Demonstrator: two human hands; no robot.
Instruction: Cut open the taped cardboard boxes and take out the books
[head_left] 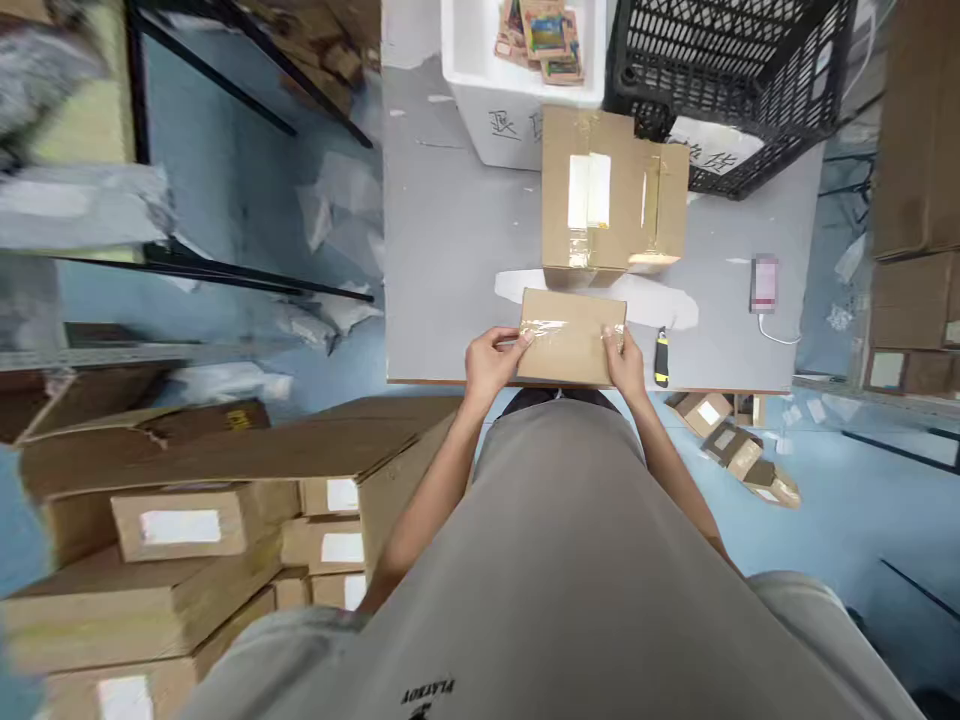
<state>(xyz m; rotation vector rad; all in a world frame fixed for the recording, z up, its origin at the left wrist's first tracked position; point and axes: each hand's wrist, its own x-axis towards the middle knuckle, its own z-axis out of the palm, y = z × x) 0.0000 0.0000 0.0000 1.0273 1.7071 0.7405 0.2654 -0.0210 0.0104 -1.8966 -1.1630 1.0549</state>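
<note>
Between my two hands is a small brown cardboard box with shiny clear tape across it, at the front edge of the grey table. My left hand grips its left end, thumb on top. On the right end, my right hand holds it the same way. The fingers beneath the box are hidden. A yellow and black box cutter lies just to the right of my right hand. Behind the held box stand a taped carton with white labels and a smaller carton against it.
A white bin holding colourful cards and a black plastic crate stand at the back. A phone on a white cable lies at the right. Large cartons are stacked at lower left; small boxes lie on the floor.
</note>
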